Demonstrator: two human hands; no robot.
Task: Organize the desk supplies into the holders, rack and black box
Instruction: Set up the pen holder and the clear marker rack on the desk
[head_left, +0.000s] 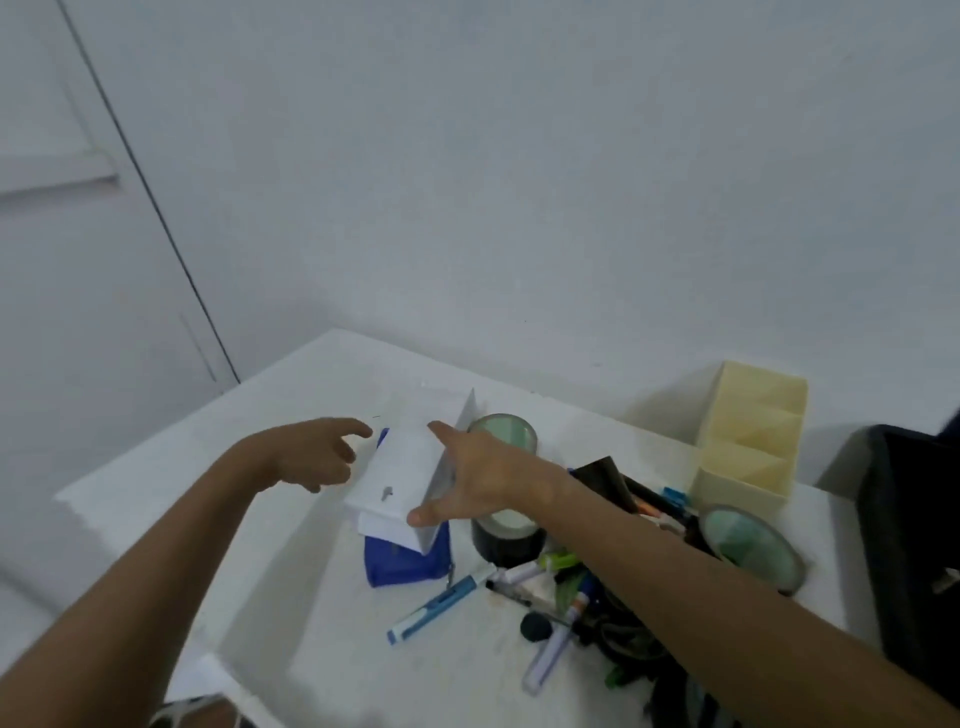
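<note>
Nearest to the camera, on the white desk (270, 571), lies a loose heap of pens and markers (566, 608), and at its left edge a blue and white pen (436, 605) lies slanted, with a pale lilac marker (548, 660) pointing toward the viewer. Just beyond them a flat blue fabric pouch (402, 564) lies on the desk, and a white folded plastic rack (410, 480) sits on top of it and covers most of it. The right hand (483, 483) reaches over the heap to this rack; its grip is spread wide, with the thumb at the rack's near corner and the forefinger stretched along the top edge, the other fingers hidden behind the rack's panel. The left hand (317, 457) is just beside the rack on its left side, fingers loosely curled and holding nothing, the forefinger pointing toward the rack but not clearly touching it. Behind the right hand stands a dark round holder with a pale green inside (504, 519), and a second round holder of the same kind (750, 545) stands tilted more to the right, beyond the forearm. Further back, near the wall, stands a cream plastic holder with three compartments (748, 441). At the far right edge is the black box (914, 519), only partly in view.
</note>
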